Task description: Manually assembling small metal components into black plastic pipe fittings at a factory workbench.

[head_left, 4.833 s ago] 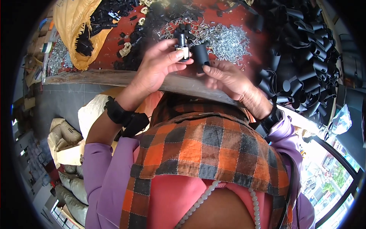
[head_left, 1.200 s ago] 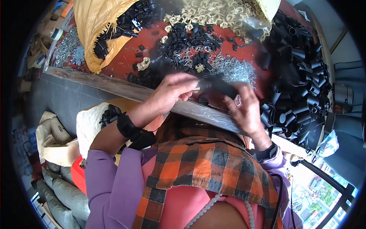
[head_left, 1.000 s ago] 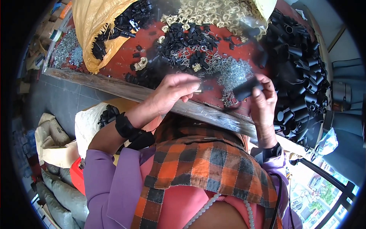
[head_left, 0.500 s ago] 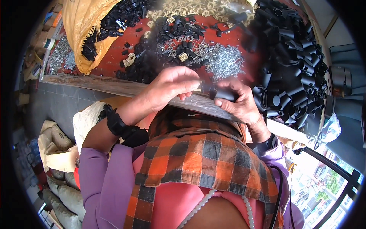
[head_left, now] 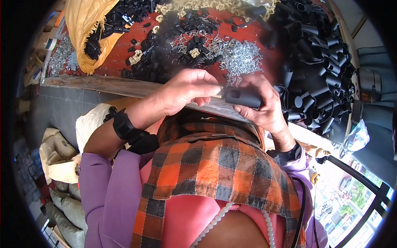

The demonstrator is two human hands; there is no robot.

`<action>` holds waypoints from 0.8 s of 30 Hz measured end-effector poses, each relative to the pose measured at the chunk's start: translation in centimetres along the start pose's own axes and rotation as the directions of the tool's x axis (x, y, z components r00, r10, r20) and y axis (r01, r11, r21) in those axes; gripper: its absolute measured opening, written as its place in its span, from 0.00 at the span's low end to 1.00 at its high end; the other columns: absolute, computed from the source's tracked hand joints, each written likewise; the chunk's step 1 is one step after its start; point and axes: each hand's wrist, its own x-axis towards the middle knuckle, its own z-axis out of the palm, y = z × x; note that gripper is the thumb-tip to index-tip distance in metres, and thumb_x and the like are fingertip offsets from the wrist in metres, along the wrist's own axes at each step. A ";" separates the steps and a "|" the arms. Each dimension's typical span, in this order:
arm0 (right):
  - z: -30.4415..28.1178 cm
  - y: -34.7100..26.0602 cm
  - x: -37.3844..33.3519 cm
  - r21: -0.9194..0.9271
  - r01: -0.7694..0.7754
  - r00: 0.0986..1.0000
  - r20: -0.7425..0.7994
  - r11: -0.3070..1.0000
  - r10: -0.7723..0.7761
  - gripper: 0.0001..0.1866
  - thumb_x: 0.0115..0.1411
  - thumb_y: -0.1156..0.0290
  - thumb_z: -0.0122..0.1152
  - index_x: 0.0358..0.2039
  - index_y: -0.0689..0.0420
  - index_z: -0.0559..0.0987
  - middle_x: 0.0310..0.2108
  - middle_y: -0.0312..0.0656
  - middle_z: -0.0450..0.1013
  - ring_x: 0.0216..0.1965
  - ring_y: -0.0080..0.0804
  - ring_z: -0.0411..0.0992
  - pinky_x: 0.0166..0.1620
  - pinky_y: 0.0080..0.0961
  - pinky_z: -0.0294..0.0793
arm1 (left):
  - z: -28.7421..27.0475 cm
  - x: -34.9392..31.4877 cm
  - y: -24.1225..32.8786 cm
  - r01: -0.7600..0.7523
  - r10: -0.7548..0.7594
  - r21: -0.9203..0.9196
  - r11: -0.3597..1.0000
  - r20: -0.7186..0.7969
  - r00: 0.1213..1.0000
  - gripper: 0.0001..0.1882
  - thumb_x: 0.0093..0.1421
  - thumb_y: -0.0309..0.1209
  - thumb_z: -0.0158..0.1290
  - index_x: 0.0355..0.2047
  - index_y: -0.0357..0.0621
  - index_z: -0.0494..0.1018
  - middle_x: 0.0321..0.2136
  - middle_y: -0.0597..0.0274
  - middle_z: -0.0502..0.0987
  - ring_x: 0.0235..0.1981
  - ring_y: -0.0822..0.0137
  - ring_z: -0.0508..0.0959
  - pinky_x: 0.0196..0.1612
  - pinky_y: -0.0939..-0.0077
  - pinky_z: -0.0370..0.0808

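Since gripping one end probably leaves the other clear, that black tube [head_left: 243,98] sits clamped in the right hand [head_left: 271,109] over the table edge [head_left: 103,84], facing the pale bit [head_left: 218,96] pinched by the left hand's [head_left: 182,93] fingers.

Both hands meet over the wooden front edge [head_left: 103,84] of the red tabletop [head_left: 118,60]. The right hand [head_left: 266,106] grips a black cylindrical sleeve [head_left: 245,98] on its side, an oval opening facing up. The left hand [head_left: 188,93] pinches a pale-edged part [head_left: 218,95], mostly hidden by fingers, at the sleeve's left end. Behind them lie silvery metal pieces [head_left: 242,56], small black parts [head_left: 200,25] and cream clips [head_left: 206,5]. More black sleeves [head_left: 324,76] heap up at right; a yellow woven sack [head_left: 84,25] spills black pieces at left.
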 end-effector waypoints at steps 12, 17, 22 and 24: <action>0.9 -0.7 -0.4 -0.128 0.106 0.994 -0.006 0.986 -0.108 0.26 0.42 0.66 0.64 0.42 0.60 0.68 0.33 0.43 0.65 0.36 0.35 0.65 0.37 0.26 0.65 | 1.0 -0.3 -0.2 -0.031 0.033 0.065 0.997 -0.018 0.999 0.11 0.51 0.29 0.52 0.32 0.36 0.66 0.21 0.66 0.69 0.20 0.78 0.68 0.24 0.86 0.66; 1.1 -0.2 -0.5 -0.117 0.137 0.989 -0.035 0.984 -0.142 0.27 0.43 0.66 0.63 0.44 0.60 0.67 0.34 0.44 0.65 0.35 0.35 0.64 0.37 0.26 0.65 | 1.9 -0.4 0.7 -0.070 0.072 0.199 0.977 0.001 0.997 0.08 0.52 0.27 0.50 0.32 0.37 0.66 0.22 0.66 0.69 0.21 0.79 0.68 0.26 0.87 0.68; 1.5 -0.1 -0.3 -0.099 0.148 0.985 -0.075 0.984 -0.155 0.28 0.43 0.66 0.63 0.45 0.62 0.66 0.34 0.44 0.64 0.35 0.35 0.64 0.37 0.26 0.65 | 1.5 -0.3 1.6 -0.052 0.044 0.266 0.963 0.036 0.998 0.09 0.52 0.28 0.51 0.31 0.37 0.66 0.25 0.65 0.70 0.25 0.76 0.71 0.29 0.84 0.69; 1.7 -0.2 0.0 -0.085 0.145 0.981 -0.119 0.986 -0.155 0.29 0.43 0.65 0.63 0.45 0.63 0.66 0.35 0.44 0.64 0.35 0.35 0.64 0.38 0.26 0.65 | 1.2 0.1 2.1 -0.029 0.021 0.176 0.984 0.050 0.999 0.12 0.52 0.31 0.50 0.34 0.37 0.65 0.27 0.64 0.70 0.27 0.75 0.71 0.29 0.83 0.69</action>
